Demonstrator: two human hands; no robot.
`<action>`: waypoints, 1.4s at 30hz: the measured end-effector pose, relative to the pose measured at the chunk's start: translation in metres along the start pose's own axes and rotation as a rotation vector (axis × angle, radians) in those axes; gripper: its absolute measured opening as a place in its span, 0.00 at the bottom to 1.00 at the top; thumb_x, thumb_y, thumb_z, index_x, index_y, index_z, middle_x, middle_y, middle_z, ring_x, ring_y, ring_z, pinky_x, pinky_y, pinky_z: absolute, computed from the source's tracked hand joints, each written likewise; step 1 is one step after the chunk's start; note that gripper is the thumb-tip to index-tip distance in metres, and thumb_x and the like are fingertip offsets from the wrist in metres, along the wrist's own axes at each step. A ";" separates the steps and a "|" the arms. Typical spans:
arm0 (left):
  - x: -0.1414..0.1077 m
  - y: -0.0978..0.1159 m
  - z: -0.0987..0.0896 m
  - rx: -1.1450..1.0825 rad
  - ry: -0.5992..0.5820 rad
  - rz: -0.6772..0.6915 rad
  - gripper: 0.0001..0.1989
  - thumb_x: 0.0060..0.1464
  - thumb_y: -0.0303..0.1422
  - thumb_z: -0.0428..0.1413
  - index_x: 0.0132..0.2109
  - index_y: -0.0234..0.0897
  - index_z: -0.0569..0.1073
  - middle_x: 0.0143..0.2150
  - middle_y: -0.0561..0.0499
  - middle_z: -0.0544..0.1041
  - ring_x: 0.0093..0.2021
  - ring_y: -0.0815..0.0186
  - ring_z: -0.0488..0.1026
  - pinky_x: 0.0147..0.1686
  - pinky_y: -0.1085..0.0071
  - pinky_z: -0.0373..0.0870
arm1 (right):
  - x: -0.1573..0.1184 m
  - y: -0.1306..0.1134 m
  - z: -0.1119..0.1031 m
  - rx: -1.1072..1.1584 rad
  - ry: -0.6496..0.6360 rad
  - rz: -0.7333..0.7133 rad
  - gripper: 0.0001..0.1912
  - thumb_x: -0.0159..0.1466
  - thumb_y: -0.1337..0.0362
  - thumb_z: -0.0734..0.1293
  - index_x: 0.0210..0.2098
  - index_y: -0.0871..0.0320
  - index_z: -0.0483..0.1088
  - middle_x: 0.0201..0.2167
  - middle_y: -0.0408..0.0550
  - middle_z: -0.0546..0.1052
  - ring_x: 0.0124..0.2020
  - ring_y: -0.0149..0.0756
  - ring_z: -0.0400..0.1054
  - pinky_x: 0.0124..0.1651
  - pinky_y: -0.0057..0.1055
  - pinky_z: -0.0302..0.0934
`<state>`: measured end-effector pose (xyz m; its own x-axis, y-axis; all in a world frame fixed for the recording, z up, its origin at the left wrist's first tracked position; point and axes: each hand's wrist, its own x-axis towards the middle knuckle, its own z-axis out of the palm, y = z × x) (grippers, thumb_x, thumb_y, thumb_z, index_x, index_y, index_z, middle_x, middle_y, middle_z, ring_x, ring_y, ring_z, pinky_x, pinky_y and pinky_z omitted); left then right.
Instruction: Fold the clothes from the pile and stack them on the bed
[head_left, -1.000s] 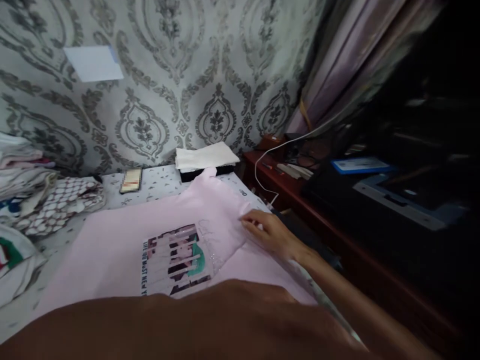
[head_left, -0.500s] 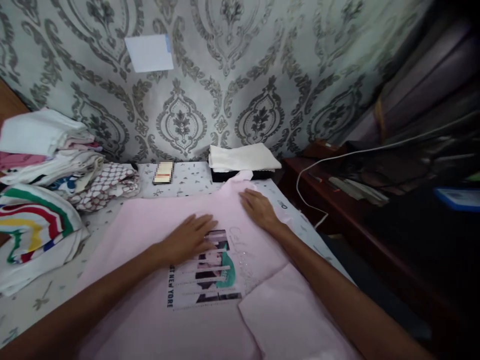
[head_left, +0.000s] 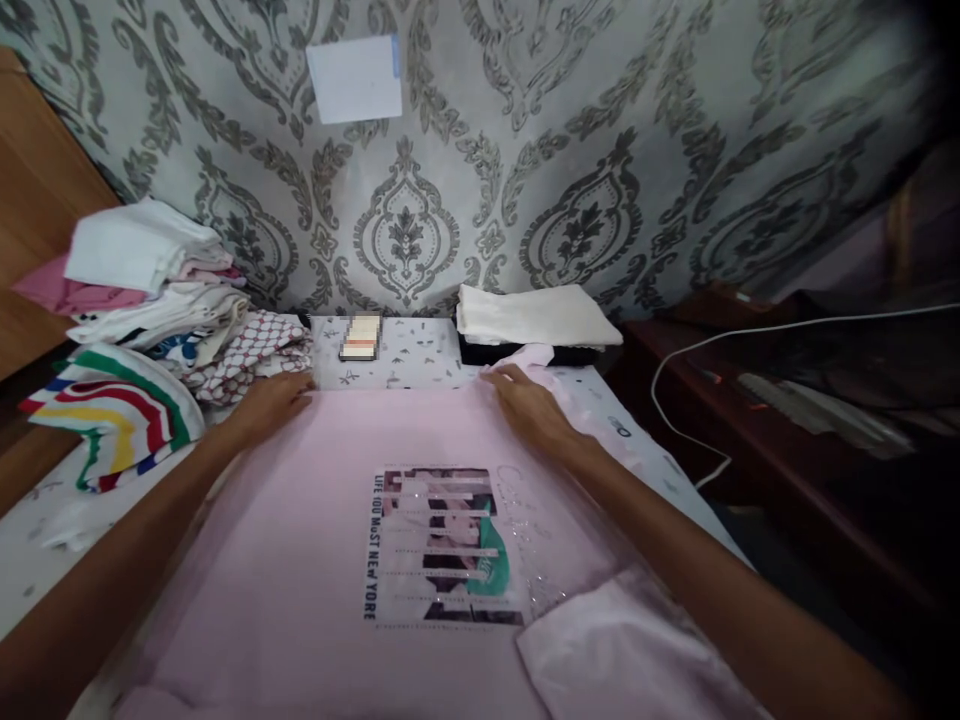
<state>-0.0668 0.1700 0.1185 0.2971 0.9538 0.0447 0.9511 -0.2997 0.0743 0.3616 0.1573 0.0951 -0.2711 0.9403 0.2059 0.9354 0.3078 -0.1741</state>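
A pink shirt (head_left: 300, 560) with a printed picture and lettering lies spread on the patterned bedsheet, its print turned sideways. At its far left corner is my left hand (head_left: 274, 405), the fingers bent over the cloth edge beside the clothes pile. My right hand (head_left: 529, 405) is at the far edge near the collar, thumb and fingers closed on the fabric. One sleeve of the shirt lies folded over at the lower right.
Folded clothes (head_left: 157, 320) are piled at the left, with a striped cloth (head_left: 142, 420) in front. A phone-like item (head_left: 361, 338) and a folded cream cloth (head_left: 536, 316) rest by the wall. A dark red table (head_left: 697, 420) with a white cable stands right.
My left hand has moved from the print to the shirt's far left corner. My right hand has gone from lying on the shirt to gripping its far edge. The view has shifted left.
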 end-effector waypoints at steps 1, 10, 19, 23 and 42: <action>0.001 -0.003 -0.002 -0.010 -0.032 -0.008 0.16 0.58 0.39 0.45 0.44 0.39 0.74 0.45 0.43 0.80 0.45 0.53 0.75 0.45 0.61 0.69 | 0.010 -0.004 -0.001 0.007 -0.039 -0.022 0.24 0.68 0.71 0.55 0.60 0.50 0.68 0.60 0.52 0.71 0.45 0.42 0.72 0.45 0.36 0.66; -0.019 -0.032 -0.007 -0.475 0.096 -0.190 0.21 0.51 0.53 0.52 0.29 0.39 0.70 0.23 0.54 0.68 0.26 0.64 0.65 0.26 0.71 0.56 | 0.028 0.003 0.015 -0.009 -0.003 0.081 0.15 0.72 0.63 0.53 0.49 0.55 0.69 0.52 0.54 0.70 0.36 0.40 0.68 0.33 0.34 0.58; -0.021 -0.032 0.001 -1.074 0.211 -0.334 0.20 0.37 0.44 0.66 0.30 0.38 0.66 0.24 0.59 0.65 0.23 0.71 0.61 0.24 0.75 0.56 | 0.028 0.007 0.028 -0.052 0.110 0.066 0.11 0.70 0.63 0.56 0.43 0.57 0.68 0.46 0.54 0.73 0.37 0.42 0.69 0.30 0.34 0.54; -0.028 -0.030 0.003 -1.022 0.245 -0.266 0.18 0.38 0.42 0.65 0.34 0.38 0.70 0.28 0.58 0.69 0.26 0.70 0.63 0.26 0.74 0.59 | 0.028 0.008 0.029 -0.068 0.143 0.046 0.11 0.70 0.61 0.57 0.42 0.57 0.69 0.47 0.54 0.73 0.35 0.41 0.69 0.29 0.33 0.55; -0.021 -0.022 0.011 -0.162 0.150 -0.329 0.12 0.62 0.39 0.53 0.48 0.38 0.74 0.39 0.44 0.79 0.45 0.53 0.75 0.46 0.63 0.66 | 0.024 -0.001 0.028 -0.098 0.234 0.046 0.21 0.67 0.63 0.58 0.56 0.58 0.71 0.56 0.56 0.74 0.40 0.47 0.74 0.31 0.38 0.67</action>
<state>-0.0926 0.1569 0.1052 -0.0485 0.9895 0.1361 0.9643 0.0108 0.2647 0.3478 0.1837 0.0731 -0.1789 0.8901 0.4193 0.9661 0.2395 -0.0961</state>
